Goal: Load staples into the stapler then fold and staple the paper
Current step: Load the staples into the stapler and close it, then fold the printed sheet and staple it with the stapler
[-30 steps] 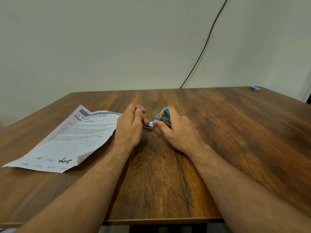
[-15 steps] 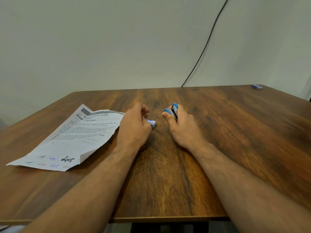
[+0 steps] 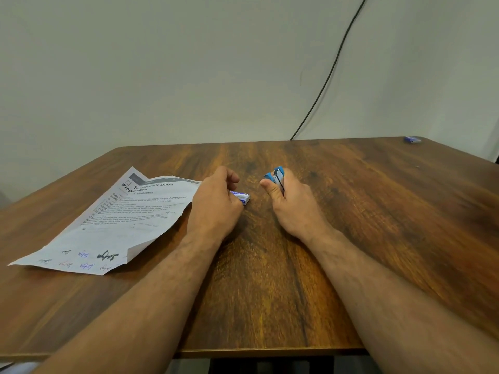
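Stapler (image 3: 277,178) clenched upright in right hand (image 3: 293,209), above tabletop (image 3: 378,211). Staple box (image 3: 241,196) pinched by left hand (image 3: 216,209), beside paper (image 3: 116,222). Loading step, apparently: next, opening stapler and drawing out a staple strip.

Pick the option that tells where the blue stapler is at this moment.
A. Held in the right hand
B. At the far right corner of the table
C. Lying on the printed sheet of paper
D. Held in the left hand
A: the blue stapler is gripped in the right hand, whose fingers curl round it above the wooden table, while the left hand is at the small staple box.
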